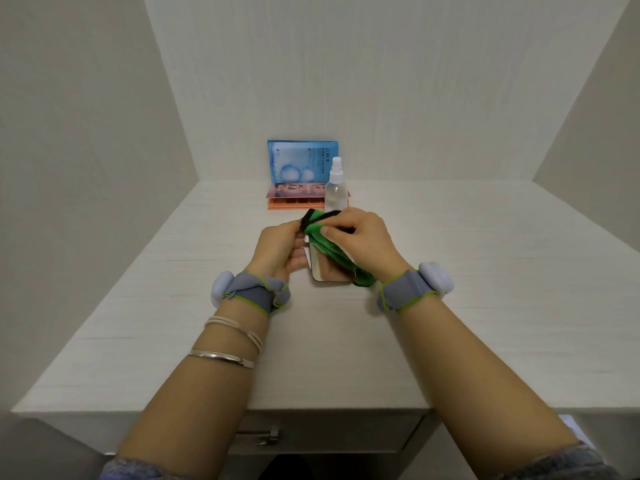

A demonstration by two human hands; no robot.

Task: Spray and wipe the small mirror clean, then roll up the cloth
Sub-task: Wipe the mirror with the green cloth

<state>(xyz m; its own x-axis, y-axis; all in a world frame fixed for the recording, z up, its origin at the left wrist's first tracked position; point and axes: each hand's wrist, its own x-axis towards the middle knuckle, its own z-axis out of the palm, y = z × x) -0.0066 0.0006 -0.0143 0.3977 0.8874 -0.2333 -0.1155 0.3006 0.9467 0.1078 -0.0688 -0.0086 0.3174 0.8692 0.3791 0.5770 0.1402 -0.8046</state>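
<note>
Both hands on mirror and cloth, mid-desk.
Head view: left hand grips the mirror by its left edge, held tilted over the desk. Right hand clutches the green cloth, pressed on the mirror's upper face. Spray bottle stands upright just behind the hands, in front of a blue packet.

Grey wrist straps, silver bangle, grey sleeves.

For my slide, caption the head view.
Left hand holds small mirror while right hand wipes it with green cloth; spray bottle behind.
</note>
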